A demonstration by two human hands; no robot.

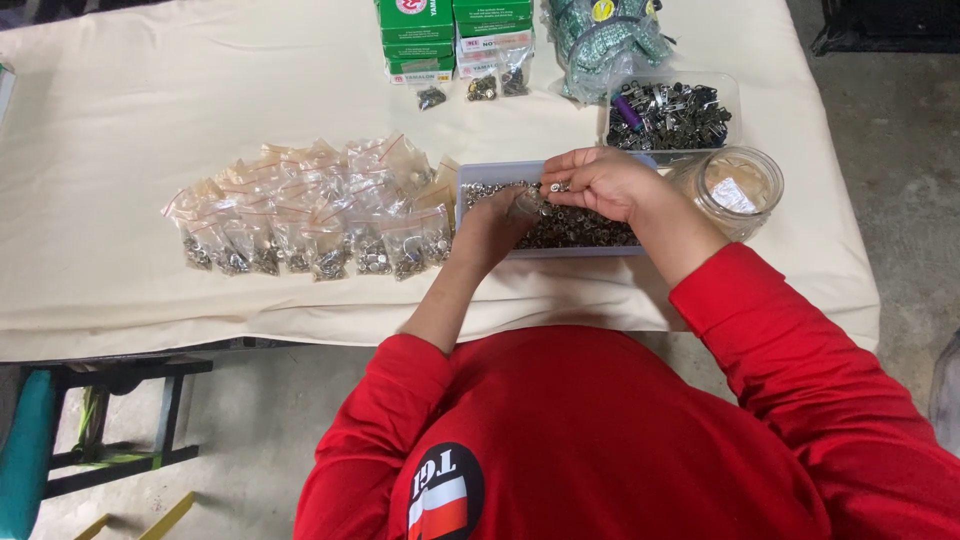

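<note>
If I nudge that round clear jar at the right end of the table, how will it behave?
The clear jar looks like glass, so probably rigid, breakable and slippery. It is wide, low and upright, so a push would likely slide it on the cream cloth rather than tip it. It holds little, so it is probably light. It stands near the table's right edge, beside the right hand.
</note>
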